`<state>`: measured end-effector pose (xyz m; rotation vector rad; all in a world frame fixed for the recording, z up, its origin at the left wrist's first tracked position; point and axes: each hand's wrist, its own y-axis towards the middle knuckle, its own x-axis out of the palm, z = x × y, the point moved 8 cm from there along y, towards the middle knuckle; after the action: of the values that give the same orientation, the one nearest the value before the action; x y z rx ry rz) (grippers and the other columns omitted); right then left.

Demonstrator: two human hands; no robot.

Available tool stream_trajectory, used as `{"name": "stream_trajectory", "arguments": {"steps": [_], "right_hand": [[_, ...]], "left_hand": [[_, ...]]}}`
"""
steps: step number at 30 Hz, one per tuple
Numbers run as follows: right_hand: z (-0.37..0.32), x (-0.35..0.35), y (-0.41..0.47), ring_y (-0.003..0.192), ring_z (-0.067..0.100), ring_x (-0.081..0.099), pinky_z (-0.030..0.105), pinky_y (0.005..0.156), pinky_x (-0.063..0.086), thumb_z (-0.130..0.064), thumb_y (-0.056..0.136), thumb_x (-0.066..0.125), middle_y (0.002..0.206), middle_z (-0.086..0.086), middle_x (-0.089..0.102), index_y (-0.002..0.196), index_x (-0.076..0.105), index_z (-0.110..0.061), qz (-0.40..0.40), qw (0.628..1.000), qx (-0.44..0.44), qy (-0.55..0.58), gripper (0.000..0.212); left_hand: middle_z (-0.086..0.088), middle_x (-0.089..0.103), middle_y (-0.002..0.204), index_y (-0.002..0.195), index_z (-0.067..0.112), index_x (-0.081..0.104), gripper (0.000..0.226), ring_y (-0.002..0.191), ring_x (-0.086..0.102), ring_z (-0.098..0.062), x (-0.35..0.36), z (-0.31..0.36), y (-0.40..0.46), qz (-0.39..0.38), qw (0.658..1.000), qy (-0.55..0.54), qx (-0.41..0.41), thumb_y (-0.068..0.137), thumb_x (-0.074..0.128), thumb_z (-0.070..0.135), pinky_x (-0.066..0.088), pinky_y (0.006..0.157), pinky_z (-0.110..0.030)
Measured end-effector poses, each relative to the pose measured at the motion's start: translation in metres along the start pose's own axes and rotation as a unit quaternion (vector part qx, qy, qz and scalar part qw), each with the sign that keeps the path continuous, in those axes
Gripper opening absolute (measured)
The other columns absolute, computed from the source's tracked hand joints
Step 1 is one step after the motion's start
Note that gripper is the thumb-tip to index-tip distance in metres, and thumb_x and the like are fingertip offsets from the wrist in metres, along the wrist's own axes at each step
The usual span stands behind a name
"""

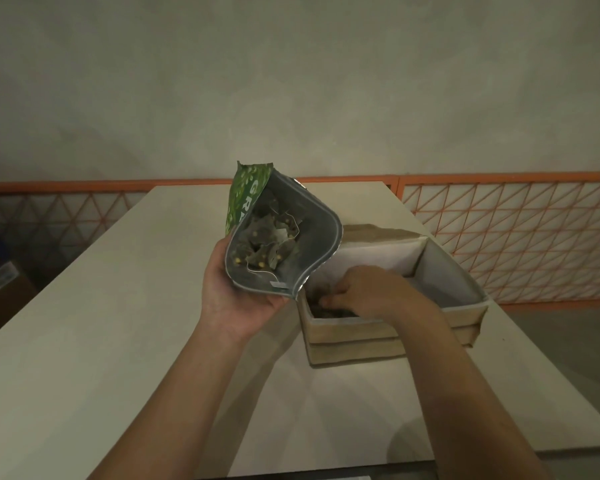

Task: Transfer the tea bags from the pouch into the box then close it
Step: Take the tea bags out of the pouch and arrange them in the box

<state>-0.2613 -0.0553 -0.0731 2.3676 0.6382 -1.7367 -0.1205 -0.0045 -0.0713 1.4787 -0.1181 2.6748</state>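
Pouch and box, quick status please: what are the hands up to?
Left hand holds pouch open, tea bags inside. Right hand down in box, grip unclear. Lid open, nothing blocking.

Green pouch [248, 199] silver-lined, tan box [354, 341], orange lattice fence [510, 237], white table [101, 323]

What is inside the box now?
The right hand reaches into the box, over dark tea bags at its left end. The hand covers the rest of the bottom.
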Motion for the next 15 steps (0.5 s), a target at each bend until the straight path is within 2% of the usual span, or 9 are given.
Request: {"name": "stream_trajectory", "arguments": {"steps": [2, 4, 6, 7, 9, 11, 13, 15], "right_hand": [[0.008, 0.0, 0.0, 0.091, 0.016, 0.054, 0.034, 0.081, 0.042, -0.061, 0.09, 0.052, 0.097, -0.005, 0.063, 0.102, 0.067, -0.024, 0.002, 0.997, 0.035, -0.063, 0.042], [0.009, -0.006, -0.006, 0.098, 0.019, 0.054, 0.038, 0.089, 0.043, -0.062, 0.091, 0.048, 0.104, -0.004, 0.064, 0.104, 0.066, -0.026, 0.022, 0.995, 0.045, -0.085, 0.042], [0.001, -0.02, -0.016, 0.107, 0.021, 0.054, 0.041, 0.097, 0.042, -0.057, 0.094, 0.047, 0.115, -0.004, 0.063, 0.112, 0.067, -0.03, 0.07, 0.997, 0.031, -0.026, 0.038], [-0.004, -0.03, -0.022, 0.109, 0.02, 0.055, 0.042, 0.098, 0.044, -0.052, 0.095, 0.049, 0.116, -0.005, 0.062, 0.112, 0.068, -0.029, 0.118, 0.993, 0.016, 0.03, 0.034], [-0.014, -0.054, -0.041, 0.101, 0.016, 0.058, 0.036, 0.086, 0.05, -0.039, 0.094, 0.056, 0.106, -0.007, 0.064, 0.105, 0.068, -0.025, 0.244, 0.96, -0.022, 0.133, 0.021], [-0.029, -0.073, -0.063, 0.087, 0.012, 0.057, 0.027, 0.071, 0.049, -0.026, 0.091, 0.062, 0.092, -0.007, 0.062, 0.097, 0.065, -0.022, 0.351, 0.911, -0.072, 0.204, 0.007], [-0.051, -0.08, -0.076, 0.081, 0.01, 0.054, 0.022, 0.066, 0.044, -0.019, 0.087, 0.067, 0.084, -0.007, 0.058, 0.094, 0.067, -0.022, 0.38, 0.888, -0.128, 0.224, 0.007], [-0.074, -0.076, -0.073, 0.083, 0.011, 0.054, 0.021, 0.068, 0.044, -0.018, 0.085, 0.071, 0.083, -0.007, 0.06, 0.093, 0.072, -0.022, 0.356, 0.901, -0.161, 0.188, 0.009]], "left_hand": [[-0.013, 0.066, 0.129, 0.113, 0.016, 0.076, 0.051, 0.105, 0.067, -0.034, -0.001, 0.0, 0.0, 0.0, 1.0, -0.003, -0.002, 0.076, 0.064, 0.048, 0.059, 0.079, -0.039], [-0.014, 0.066, 0.129, 0.114, 0.015, 0.076, 0.052, 0.105, 0.067, -0.035, -0.001, 0.001, 0.0, -0.003, 1.0, -0.007, -0.002, 0.076, 0.064, 0.048, 0.06, 0.079, -0.039], [-0.014, 0.066, 0.128, 0.114, 0.015, 0.076, 0.051, 0.104, 0.067, -0.035, -0.001, 0.003, 0.0, -0.003, 1.0, -0.005, 0.001, 0.076, 0.064, 0.048, 0.059, 0.08, -0.039], [-0.014, 0.066, 0.127, 0.113, 0.015, 0.076, 0.051, 0.103, 0.068, -0.034, -0.002, 0.004, 0.0, -0.001, 1.0, -0.003, 0.004, 0.076, 0.064, 0.048, 0.059, 0.08, -0.039], [-0.013, 0.066, 0.128, 0.114, 0.015, 0.076, 0.051, 0.102, 0.068, -0.034, -0.005, 0.005, 0.002, 0.002, 1.0, 0.001, 0.006, 0.078, 0.063, 0.049, 0.059, 0.08, -0.038], [-0.013, 0.065, 0.13, 0.116, 0.016, 0.075, 0.053, 0.105, 0.067, -0.033, -0.006, 0.005, 0.002, 0.006, 1.0, 0.011, 0.005, 0.08, 0.061, 0.051, 0.058, 0.081, -0.038], [-0.013, 0.068, 0.123, 0.11, 0.013, 0.078, 0.052, 0.1, 0.07, -0.032, -0.007, 0.005, 0.002, 0.016, 1.0, 0.021, 0.008, 0.081, 0.059, 0.052, 0.058, 0.082, -0.038], [-0.012, 0.074, 0.108, 0.096, 0.011, 0.081, 0.052, 0.088, 0.074, -0.028, -0.007, 0.006, 0.0, 0.024, 0.999, 0.026, 0.019, 0.086, 0.052, 0.052, 0.061, 0.075, -0.034]]}}
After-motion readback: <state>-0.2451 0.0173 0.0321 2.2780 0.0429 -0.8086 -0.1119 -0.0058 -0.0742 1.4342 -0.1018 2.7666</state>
